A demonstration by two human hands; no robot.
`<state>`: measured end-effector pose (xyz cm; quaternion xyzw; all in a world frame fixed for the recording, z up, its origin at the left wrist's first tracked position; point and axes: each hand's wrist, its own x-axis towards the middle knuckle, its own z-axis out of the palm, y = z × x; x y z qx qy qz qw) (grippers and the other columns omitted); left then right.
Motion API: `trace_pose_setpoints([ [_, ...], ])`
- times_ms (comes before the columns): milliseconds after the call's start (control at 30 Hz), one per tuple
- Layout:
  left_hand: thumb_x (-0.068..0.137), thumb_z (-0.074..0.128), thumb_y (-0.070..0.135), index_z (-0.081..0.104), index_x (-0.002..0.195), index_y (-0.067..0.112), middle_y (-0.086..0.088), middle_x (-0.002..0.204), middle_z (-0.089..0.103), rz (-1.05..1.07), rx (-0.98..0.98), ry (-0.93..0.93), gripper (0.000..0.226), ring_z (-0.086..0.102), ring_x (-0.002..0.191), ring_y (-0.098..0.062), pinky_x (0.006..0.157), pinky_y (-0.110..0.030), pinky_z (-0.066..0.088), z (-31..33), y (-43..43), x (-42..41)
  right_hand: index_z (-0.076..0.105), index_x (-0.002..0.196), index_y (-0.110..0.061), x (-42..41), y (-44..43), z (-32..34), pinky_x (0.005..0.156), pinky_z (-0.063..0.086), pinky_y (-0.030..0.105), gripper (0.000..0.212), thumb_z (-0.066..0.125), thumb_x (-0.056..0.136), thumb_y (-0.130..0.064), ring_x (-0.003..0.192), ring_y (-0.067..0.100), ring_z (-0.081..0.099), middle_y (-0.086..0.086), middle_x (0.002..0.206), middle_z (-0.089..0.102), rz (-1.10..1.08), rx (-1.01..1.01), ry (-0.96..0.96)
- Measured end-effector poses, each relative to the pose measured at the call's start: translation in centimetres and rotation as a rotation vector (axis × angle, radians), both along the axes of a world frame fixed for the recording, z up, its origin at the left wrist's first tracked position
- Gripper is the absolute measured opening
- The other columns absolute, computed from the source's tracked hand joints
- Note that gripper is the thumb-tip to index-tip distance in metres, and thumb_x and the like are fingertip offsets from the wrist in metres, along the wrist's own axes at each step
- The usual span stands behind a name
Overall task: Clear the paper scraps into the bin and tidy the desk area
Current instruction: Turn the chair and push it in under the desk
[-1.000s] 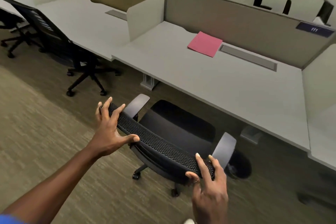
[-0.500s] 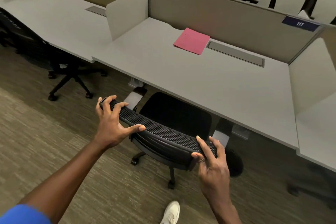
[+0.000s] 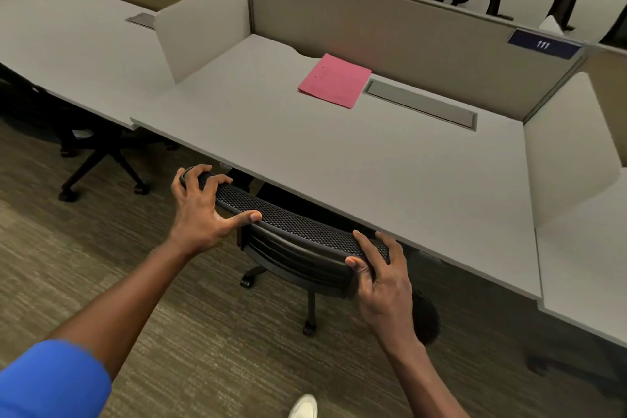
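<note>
A black mesh office chair (image 3: 291, 231) stands at the front edge of the grey desk (image 3: 390, 180), its seat and armrests hidden under the desktop. My left hand (image 3: 200, 210) grips the left end of the chair's backrest top. My right hand (image 3: 380, 271) grips the right end of the same backrest. A pink folder (image 3: 334, 80) lies flat at the back of the desk, next to a grey cable flap (image 3: 420, 104). No paper scraps or bin show in view.
Beige partition panels (image 3: 390, 30) close the desk at the back and sides. Another black chair (image 3: 84, 153) stands under the neighbouring desk (image 3: 68, 54) on the left. A dark round object (image 3: 425, 319) sits on the carpet under the desk. My white shoe (image 3: 303, 406) shows at the bottom.
With both hands on the backrest, the chair has rolled forward under the desk; its seat and armrests are now hidden. I have stepped closer to the desk.
</note>
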<state>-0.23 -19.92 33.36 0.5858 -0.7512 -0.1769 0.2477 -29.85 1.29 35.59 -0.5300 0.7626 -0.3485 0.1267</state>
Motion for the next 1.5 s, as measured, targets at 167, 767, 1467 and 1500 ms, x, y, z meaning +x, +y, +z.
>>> trace_pose_setpoints([
  [167, 0.053, 0.051, 0.108, 0.053, 0.134, 0.036, -0.003, 0.158, 0.025, 0.002, 0.025, 0.005, 0.109, 0.003, 0.157, -0.045, 0.128, -0.068, 0.019, 0.1, -2.6, -2.1, 0.063, 0.145, -0.034, -2.2, -2.4, -0.2, 0.106, 0.042, 0.026, 0.046, 0.062, 0.099, -0.039, 0.142, 0.024, 0.048, 0.005, 0.153, 0.046, -0.005, 0.016, 0.007],
  [767, 0.062, 0.042, 0.108, 0.057, 0.128, 0.028, -0.009, 0.151, 0.033, -0.038, -0.086, -0.020, 0.105, 0.018, 0.151, -0.051, 0.121, -0.074, 0.028, -0.5, -7.6, -4.6, 0.062, 0.142, -0.043, -3.8, -6.4, -1.6, 0.117, 0.049, 0.046, 0.050, 0.065, 0.101, -0.016, 0.144, 0.016, 0.045, -0.011, 0.153, 0.038, -0.065, -0.063, -0.114],
  [1467, 0.059, 0.033, 0.111, 0.052, 0.139, 0.027, -0.010, 0.163, 0.025, -0.039, -0.017, -0.073, 0.118, 0.004, 0.158, -0.053, 0.118, -0.081, 0.026, 0.3, -7.0, -4.9, 0.057, 0.143, -0.051, -3.8, -6.4, -1.8, 0.114, 0.051, 0.050, 0.042, 0.059, 0.104, -0.038, 0.147, 0.018, 0.042, -0.014, 0.158, 0.033, -0.062, -0.056, -0.091],
  [1500, 0.058, 0.032, 0.111, 0.050, 0.144, 0.026, -0.010, 0.167, 0.021, -0.042, -0.005, -0.083, 0.123, 0.000, 0.159, -0.053, 0.120, -0.081, 0.021, 0.5, -6.9, -4.9, 0.055, 0.145, -0.052, -3.7, -6.4, -1.6, 0.114, 0.051, 0.051, 0.042, 0.054, 0.103, -0.049, 0.147, 0.019, 0.042, -0.012, 0.159, 0.033, -0.065, -0.050, -0.079],
])
